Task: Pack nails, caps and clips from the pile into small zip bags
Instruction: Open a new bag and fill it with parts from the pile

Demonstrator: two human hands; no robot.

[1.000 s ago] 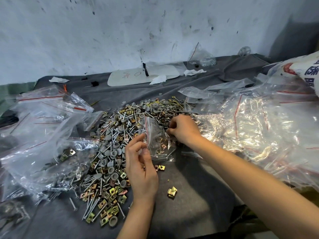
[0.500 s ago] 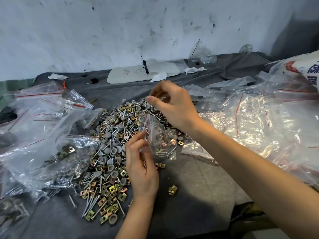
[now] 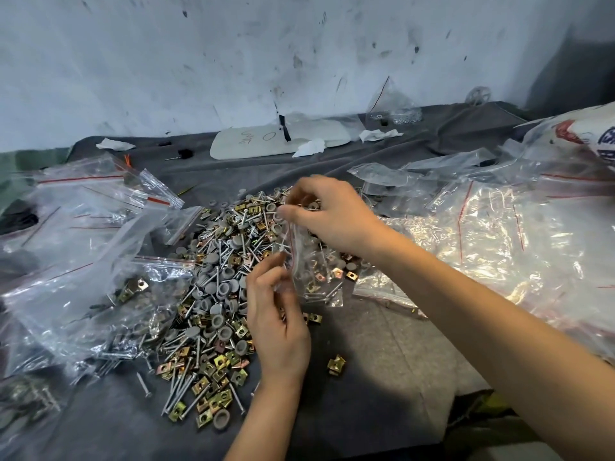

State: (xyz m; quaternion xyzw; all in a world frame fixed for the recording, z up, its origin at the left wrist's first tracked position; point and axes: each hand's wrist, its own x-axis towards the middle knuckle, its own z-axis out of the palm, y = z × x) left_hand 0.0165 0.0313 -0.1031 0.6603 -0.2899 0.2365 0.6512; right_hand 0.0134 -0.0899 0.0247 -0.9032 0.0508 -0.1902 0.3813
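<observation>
Pile (image 3: 219, 294) of nails, grey caps and brass clips lies in the middle of the dark cloth (image 3: 366, 394). At its right edge the left hand (image 3: 279, 324) pinches the near lip of a small zip bag (image 3: 316, 274) holding clips and nails. Over the bag's far lip the right hand (image 3: 332, 217) bunches its fingertips together; whether they hold anything is too blurred to tell. Filled bags (image 3: 83, 277) lie to the left.

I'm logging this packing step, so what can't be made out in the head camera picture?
Head view:
- Whether the right hand holds parts above the zip bag: motion blur, curled fingers.
- How many parts the zip bag holds: crumpled plastic, glare.
- Fingertips of the left hand at the bag's edge: blurred.
- Print on the white sack: cut by the right edge.
- Writing on the white board: too small.
</observation>
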